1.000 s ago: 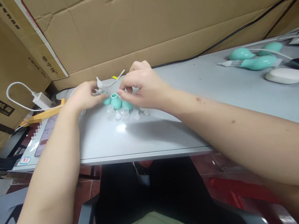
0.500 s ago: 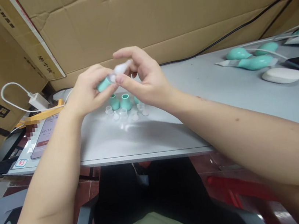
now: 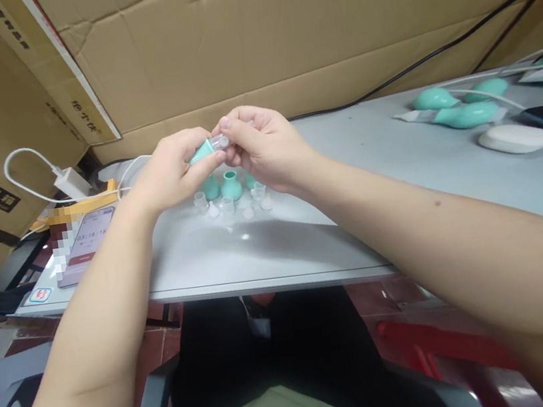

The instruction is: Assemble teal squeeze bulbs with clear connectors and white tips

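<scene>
My left hand [image 3: 170,170] is closed around a small teal rubber bulb [image 3: 201,151], held above the grey table [image 3: 305,226]. My right hand [image 3: 263,147] pinches a clear plastic tip [image 3: 221,142] against the bulb's open end. Both hands meet just over a cluster of parts on the table: two upright teal bulbs [image 3: 231,185] and several small clear plastic tips and caps [image 3: 225,206].
A phone [image 3: 86,244] with a lit screen lies at the table's left end, beside a white charger and cable [image 3: 69,181]. Finished teal bulbs with white tubes [image 3: 460,109] and a white oval object [image 3: 515,137] lie at the right. Cardboard boxes [image 3: 277,27] stand behind.
A second ago both hands were down at the parts on the table. They lifted a teal bulb and a clear tip, and now hold the two pressed together slightly lower than half a second ago.
</scene>
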`<act>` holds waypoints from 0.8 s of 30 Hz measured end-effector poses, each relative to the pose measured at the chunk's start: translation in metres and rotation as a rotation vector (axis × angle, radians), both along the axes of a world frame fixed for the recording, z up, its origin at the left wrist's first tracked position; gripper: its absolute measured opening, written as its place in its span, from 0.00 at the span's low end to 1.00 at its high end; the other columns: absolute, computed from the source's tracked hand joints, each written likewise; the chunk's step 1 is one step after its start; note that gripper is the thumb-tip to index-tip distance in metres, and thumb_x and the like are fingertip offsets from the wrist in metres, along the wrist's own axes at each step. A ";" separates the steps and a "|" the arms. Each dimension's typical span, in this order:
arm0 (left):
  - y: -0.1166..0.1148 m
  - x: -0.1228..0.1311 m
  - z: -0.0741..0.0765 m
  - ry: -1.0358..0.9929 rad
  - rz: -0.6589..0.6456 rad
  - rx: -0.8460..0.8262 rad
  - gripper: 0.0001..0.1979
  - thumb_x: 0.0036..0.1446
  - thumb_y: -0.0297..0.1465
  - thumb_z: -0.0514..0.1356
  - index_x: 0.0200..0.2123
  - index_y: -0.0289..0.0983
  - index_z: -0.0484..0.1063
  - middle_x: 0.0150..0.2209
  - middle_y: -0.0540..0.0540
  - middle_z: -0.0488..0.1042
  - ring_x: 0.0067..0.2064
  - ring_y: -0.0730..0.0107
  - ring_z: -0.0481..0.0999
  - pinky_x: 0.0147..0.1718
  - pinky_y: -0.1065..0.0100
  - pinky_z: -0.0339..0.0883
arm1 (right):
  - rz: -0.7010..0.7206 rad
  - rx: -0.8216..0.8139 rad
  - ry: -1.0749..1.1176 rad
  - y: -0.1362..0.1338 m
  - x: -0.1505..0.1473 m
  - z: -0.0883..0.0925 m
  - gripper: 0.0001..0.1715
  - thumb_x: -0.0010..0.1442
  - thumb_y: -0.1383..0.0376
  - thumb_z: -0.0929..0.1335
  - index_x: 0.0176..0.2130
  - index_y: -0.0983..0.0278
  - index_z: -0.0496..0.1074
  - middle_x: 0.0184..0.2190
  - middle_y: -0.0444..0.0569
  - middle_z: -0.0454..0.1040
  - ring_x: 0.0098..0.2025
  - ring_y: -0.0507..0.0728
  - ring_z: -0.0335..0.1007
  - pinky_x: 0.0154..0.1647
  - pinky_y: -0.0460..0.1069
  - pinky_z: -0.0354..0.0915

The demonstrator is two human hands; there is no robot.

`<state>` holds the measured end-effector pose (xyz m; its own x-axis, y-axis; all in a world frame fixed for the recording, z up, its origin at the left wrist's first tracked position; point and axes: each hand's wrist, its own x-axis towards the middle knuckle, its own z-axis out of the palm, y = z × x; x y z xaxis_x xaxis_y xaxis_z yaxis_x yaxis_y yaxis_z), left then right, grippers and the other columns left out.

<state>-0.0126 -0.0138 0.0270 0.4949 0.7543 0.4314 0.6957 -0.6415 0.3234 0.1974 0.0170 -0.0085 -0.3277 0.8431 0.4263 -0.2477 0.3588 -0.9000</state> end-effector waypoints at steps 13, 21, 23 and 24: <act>0.024 -0.038 -0.006 -0.017 0.201 -0.042 0.21 0.68 0.53 0.69 0.45 0.41 0.89 0.47 0.40 0.90 0.45 0.55 0.83 0.48 0.54 0.76 | -0.077 0.156 0.062 0.026 0.023 0.008 0.31 0.73 0.39 0.84 0.36 0.57 0.78 0.26 0.42 0.72 0.27 0.53 0.62 0.30 0.51 0.60; 0.037 -0.054 -0.015 0.005 0.195 -0.337 0.23 0.57 0.56 0.77 0.43 0.45 0.94 0.38 0.44 0.92 0.39 0.55 0.84 0.42 0.54 0.77 | -0.056 0.211 -0.254 0.007 0.020 0.000 0.34 0.71 0.34 0.84 0.34 0.55 0.76 0.30 0.44 0.74 0.32 0.57 0.69 0.35 0.56 0.68; 0.037 -0.055 -0.013 0.053 0.209 -0.340 0.22 0.56 0.56 0.78 0.44 0.46 0.95 0.39 0.45 0.93 0.40 0.54 0.85 0.44 0.53 0.77 | -0.049 0.218 -0.272 0.005 0.020 0.002 0.34 0.71 0.34 0.84 0.34 0.55 0.76 0.30 0.45 0.74 0.32 0.58 0.71 0.34 0.55 0.66; 0.037 -0.055 -0.012 0.084 0.227 -0.340 0.22 0.55 0.55 0.78 0.45 0.47 0.95 0.39 0.45 0.93 0.40 0.53 0.85 0.45 0.53 0.77 | -0.043 0.221 -0.276 0.005 0.020 0.002 0.34 0.70 0.34 0.83 0.34 0.55 0.76 0.30 0.45 0.74 0.32 0.58 0.71 0.34 0.55 0.65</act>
